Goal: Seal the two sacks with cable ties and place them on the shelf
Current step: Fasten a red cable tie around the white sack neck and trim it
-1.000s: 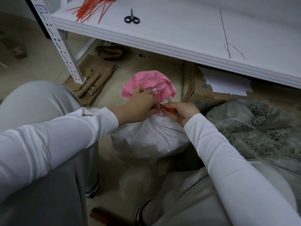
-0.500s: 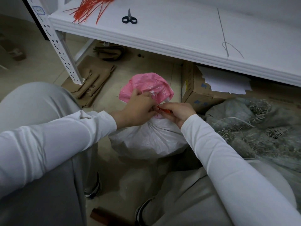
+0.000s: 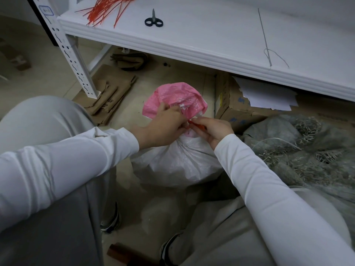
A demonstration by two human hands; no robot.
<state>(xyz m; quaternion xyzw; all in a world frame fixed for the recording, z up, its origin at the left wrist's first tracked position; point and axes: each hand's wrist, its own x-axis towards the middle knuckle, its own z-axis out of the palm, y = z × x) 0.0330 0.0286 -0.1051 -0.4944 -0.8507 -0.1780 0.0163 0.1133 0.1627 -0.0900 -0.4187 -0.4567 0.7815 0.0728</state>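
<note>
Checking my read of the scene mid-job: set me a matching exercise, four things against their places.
1 scissors
2 sack
3 cardboard box
4 cable tie

a partly under the shelf
b held by the right hand at the sack's neck
c on top of the shelf
d on the floor, neck gripped by the left hand

Pairs: 1-c, 2-d, 3-a, 4-b

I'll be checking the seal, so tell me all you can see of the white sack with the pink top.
The white sack looks like thin plastic, full and bulging, standing upright on the floor between the person's knees. Its neck is gathered, and the pink top flares above it. The left hand grips the neck; the right hand pinches an orange cable tie against it. Whether the tie is closed is hidden.
</note>
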